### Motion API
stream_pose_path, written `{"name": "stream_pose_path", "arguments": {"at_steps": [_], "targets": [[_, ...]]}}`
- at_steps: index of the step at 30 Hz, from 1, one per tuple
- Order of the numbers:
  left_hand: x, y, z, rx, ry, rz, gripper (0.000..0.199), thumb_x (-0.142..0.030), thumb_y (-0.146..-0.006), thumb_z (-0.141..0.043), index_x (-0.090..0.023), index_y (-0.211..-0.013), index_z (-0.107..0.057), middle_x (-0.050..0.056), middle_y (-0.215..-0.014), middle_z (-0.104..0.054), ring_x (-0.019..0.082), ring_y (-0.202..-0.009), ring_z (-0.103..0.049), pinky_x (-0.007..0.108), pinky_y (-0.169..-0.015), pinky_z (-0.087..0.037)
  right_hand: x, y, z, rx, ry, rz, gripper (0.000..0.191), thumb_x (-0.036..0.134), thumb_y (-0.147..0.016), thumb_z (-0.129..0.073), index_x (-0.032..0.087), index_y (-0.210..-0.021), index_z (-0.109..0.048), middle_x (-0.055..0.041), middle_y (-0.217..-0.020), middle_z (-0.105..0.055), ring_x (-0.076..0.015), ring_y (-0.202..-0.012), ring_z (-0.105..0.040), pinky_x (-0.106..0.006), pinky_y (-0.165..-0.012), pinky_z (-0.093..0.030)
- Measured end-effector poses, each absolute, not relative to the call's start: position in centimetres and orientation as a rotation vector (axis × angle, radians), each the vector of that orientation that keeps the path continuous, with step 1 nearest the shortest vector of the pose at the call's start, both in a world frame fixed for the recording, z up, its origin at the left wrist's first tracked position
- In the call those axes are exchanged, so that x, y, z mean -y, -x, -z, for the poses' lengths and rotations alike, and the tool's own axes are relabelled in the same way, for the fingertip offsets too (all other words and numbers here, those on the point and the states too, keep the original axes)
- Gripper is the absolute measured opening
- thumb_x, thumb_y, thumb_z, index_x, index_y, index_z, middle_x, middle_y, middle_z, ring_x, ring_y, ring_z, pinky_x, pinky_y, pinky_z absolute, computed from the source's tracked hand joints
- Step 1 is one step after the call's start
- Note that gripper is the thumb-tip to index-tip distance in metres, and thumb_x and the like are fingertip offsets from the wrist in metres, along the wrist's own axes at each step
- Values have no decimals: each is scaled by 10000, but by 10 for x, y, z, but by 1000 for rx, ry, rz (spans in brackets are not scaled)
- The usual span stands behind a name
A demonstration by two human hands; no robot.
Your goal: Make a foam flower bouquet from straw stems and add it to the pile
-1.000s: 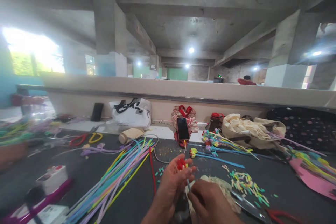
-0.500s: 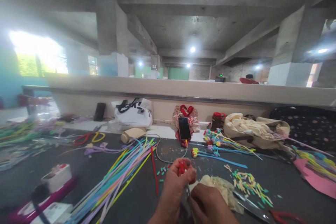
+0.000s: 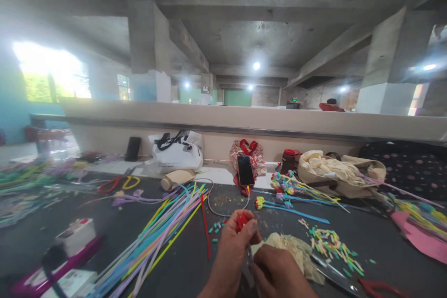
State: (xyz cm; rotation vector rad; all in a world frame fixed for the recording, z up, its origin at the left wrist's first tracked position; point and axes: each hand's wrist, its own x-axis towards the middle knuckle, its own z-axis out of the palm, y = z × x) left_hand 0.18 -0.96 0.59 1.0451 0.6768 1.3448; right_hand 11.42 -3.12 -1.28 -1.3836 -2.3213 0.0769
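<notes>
The left hand (image 3: 234,242) is at the near centre, fingers curled closed around a small fuzzy red piece (image 3: 240,222), held above the dark-topped desk (image 3: 185,267). A thin pale stem (image 3: 249,253) runs beneath that piece toward the right hand (image 3: 279,267), whose fingers are curled narrow beside it; whether they grip the stem cannot be told, the contact being hidden. Just beyond the right hand lies a crumpled translucent plastic bag (image 3: 307,260); to its right, a scatter of short green, yellow and cream fuzzy clippings (image 3: 335,247) and red-handled metal scissors (image 3: 337,277). Left of the hands, a single red fuzzy strip (image 3: 205,228) lies beside a spread bundle of long multicoloured pipe cleaners (image 3: 164,233). On the far side, a black-screened phone (image 3: 245,171) leans upright against a red-and-white patterned cloth bag (image 3: 257,156).
</notes>
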Motion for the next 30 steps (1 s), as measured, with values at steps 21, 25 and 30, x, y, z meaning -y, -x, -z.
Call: {"name": "stream_pose_path", "arguments": {"at_steps": [21, 25, 30], "targets": [[9, 17, -22, -412, -641, -1450, 385, -359, -761, -489, -180, -1102, -479, 104, -1063, -575, 191, -942, -541, 301, -750, -432, 37, -124, -7, 1927, 1398, -429, 226, 242, -735, -449, 144, -561, -557, 14, -515, -518, -108, -517, -473, -192, -480, -296], [1, 18, -18, -674, -535, -1554, 320, -367, -730, -526, -192, -997, -534, 62, -961, -603, 158, -868, -557, 248, -645, -437, 34, -127, -6, 1813, 1336, -593, 243, 263, -740, -445, 151, -540, -524, 23, -495, -487, -106, -509, -458, -194, -467, -290], [2, 10, -8, -845, -715, -1326, 240, -333, -645, -626, -161, -811, -600, -35, -573, -564, 62, -489, -488, 151, -439, -324, 28, -130, 0, 1533, 1173, -960, 255, 343, -720, -488, 166, -536, -475, 55, -460, -399, -79, -413, -362, -190, -397, -242]]}}
